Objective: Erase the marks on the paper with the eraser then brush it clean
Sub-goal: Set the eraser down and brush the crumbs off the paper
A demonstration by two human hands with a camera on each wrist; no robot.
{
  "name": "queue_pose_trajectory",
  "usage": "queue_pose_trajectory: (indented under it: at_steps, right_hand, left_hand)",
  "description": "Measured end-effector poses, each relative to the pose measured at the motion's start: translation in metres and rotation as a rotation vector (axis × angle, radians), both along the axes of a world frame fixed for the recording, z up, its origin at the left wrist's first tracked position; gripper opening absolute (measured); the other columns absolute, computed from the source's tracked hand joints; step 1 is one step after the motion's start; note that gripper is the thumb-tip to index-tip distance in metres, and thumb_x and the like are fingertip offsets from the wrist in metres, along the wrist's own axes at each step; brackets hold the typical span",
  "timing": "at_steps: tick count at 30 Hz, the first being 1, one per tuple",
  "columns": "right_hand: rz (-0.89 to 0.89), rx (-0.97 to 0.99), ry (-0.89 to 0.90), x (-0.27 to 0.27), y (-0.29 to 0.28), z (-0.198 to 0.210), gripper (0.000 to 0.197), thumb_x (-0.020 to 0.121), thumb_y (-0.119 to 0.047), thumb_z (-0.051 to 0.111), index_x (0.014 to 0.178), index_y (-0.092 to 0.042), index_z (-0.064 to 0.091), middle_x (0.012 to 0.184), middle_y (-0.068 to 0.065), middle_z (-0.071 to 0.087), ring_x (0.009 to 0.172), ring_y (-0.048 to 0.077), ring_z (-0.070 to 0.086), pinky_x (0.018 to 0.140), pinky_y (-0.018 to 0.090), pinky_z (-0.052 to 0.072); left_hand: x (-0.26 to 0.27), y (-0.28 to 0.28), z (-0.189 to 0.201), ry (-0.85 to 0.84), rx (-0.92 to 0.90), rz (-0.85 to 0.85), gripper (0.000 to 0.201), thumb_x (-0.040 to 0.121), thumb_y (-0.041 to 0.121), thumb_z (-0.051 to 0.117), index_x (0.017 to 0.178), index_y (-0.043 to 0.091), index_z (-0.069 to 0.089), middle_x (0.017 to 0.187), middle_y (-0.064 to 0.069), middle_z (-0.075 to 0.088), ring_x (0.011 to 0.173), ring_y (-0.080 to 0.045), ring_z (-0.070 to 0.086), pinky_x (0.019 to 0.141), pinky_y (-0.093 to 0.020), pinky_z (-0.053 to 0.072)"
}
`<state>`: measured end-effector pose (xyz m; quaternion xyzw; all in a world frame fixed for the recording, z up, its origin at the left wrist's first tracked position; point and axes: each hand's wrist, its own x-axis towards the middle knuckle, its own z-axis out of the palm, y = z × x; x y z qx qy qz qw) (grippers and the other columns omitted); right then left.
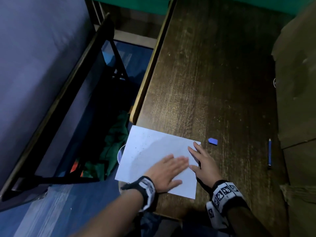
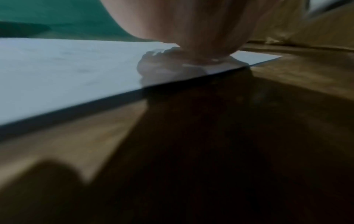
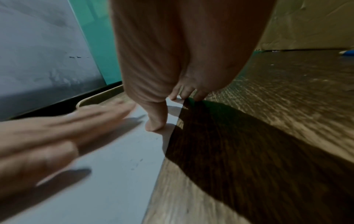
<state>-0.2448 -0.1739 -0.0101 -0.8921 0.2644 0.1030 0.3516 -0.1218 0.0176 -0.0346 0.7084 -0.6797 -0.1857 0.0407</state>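
Observation:
A white sheet of paper (image 1: 150, 151) lies at the near left corner of the wooden table, its left part hanging over the edge, with small dark specks on its far left area. My left hand (image 1: 169, 170) lies flat on the paper with straight fingers, blurred in the right wrist view (image 3: 57, 133). My right hand (image 1: 201, 161) rests its straight fingertips on the paper's right edge (image 3: 172, 121). A small blue eraser (image 1: 213, 141) lies on the table just right of the paper, apart from both hands. The paper (image 2: 76, 68) fills the left wrist view.
A blue pencil (image 1: 269, 153) lies on the wooden table (image 1: 213, 74) to the right. Brown cardboard (image 1: 297, 82) stands along the right side. Left of the table are a dark bed frame (image 1: 68, 100), green cloth (image 1: 116, 142) and blue floor.

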Motion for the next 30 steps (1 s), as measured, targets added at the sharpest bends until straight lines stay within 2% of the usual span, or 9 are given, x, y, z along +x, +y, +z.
queue_pose_trajectory:
  at_steps: [3,9,12,14,17,22,24,27,30]
  right_hand:
    - [-0.013,0.009,-0.003,-0.002,-0.001,0.0,0.078,0.085,-0.009,0.073,0.15,-0.032,0.037,0.159,-0.021,0.019,0.146,0.002,0.02,0.119,0.037,0.028]
    - [-0.041,0.019,0.049,-0.002,0.001,0.003,0.082,0.086,-0.008,0.072,0.153,-0.03,0.031,0.159,-0.025,0.015,0.144,-0.002,0.019,0.114,0.022,0.02]
    - [-0.051,0.041,0.056,-0.001,0.002,0.004,0.081,0.086,-0.007,0.071,0.152,-0.03,0.032,0.159,-0.027,0.014,0.144,-0.002,0.02,0.112,0.019,0.02]
    - [-0.058,0.053,0.044,0.0,0.002,0.004,0.081,0.085,-0.006,0.072,0.152,-0.029,0.033,0.158,-0.027,0.015,0.144,-0.001,0.02,0.115,0.022,0.022]
    - [-0.04,0.028,0.063,0.0,0.001,0.005,0.082,0.085,-0.008,0.074,0.153,-0.028,0.033,0.159,-0.024,0.016,0.144,0.001,0.021,0.118,0.026,0.022]
    - [-0.029,0.044,0.068,0.0,-0.001,0.008,0.081,0.085,-0.008,0.073,0.152,-0.028,0.033,0.159,-0.025,0.015,0.142,-0.002,0.02,0.114,0.023,0.022]
    - [-0.03,0.045,0.064,-0.001,0.0,0.008,0.081,0.085,-0.007,0.073,0.152,-0.028,0.033,0.159,-0.026,0.015,0.144,-0.001,0.021,0.114,0.022,0.021]
    - [-0.036,0.052,0.066,0.0,0.001,0.009,0.081,0.085,-0.005,0.073,0.152,-0.026,0.033,0.159,-0.024,0.016,0.145,0.002,0.021,0.114,0.02,0.02]
    - [-0.036,0.048,0.059,0.0,0.0,0.008,0.081,0.084,-0.006,0.074,0.152,-0.025,0.035,0.159,-0.023,0.017,0.145,0.002,0.021,0.118,0.027,0.022]
  left_hand:
    - [0.008,-0.025,-0.004,-0.015,0.009,-0.008,0.068,0.107,0.05,0.022,0.163,0.017,0.002,0.17,-0.001,-0.002,0.156,-0.015,-0.005,0.125,-0.04,-0.01]
    - [0.093,-0.031,0.009,-0.304,0.099,0.463,0.063,0.105,0.043,-0.002,0.159,0.014,-0.014,0.169,-0.003,-0.011,0.156,-0.017,-0.011,0.126,-0.042,-0.002]
    - [0.092,-0.025,0.008,-0.271,0.111,0.694,0.064,0.102,0.039,-0.007,0.16,0.01,-0.01,0.169,-0.006,-0.01,0.157,-0.02,-0.007,0.125,-0.044,-0.002]
    - [0.062,-0.032,0.009,-0.152,0.037,0.654,0.065,0.105,0.041,0.0,0.162,0.012,-0.002,0.17,-0.006,-0.006,0.157,-0.021,-0.005,0.125,-0.044,-0.001]
    - [0.018,-0.038,0.006,-0.049,0.037,0.404,0.064,0.108,0.048,0.007,0.162,0.016,-0.006,0.17,-0.002,-0.011,0.155,-0.016,-0.015,0.127,-0.043,-0.003]
    - [0.064,0.001,0.001,-0.177,0.079,0.806,0.062,0.105,0.04,-0.002,0.161,0.013,-0.006,0.169,-0.003,-0.009,0.156,-0.017,-0.009,0.126,-0.042,-0.004]
    - [0.076,0.014,0.007,-0.245,0.128,0.878,0.063,0.105,0.038,-0.003,0.161,0.009,-0.005,0.169,-0.006,-0.01,0.156,-0.02,-0.009,0.126,-0.044,-0.004]
    - [0.054,-0.004,0.017,-0.145,0.055,0.772,0.064,0.107,0.04,0.011,0.162,0.009,0.0,0.17,-0.008,-0.004,0.157,-0.023,-0.004,0.127,-0.047,0.0]
    - [0.008,-0.027,0.01,-0.025,0.019,0.372,0.066,0.108,0.047,0.016,0.163,0.016,-0.001,0.17,-0.003,-0.006,0.156,-0.017,-0.01,0.126,-0.045,-0.004]
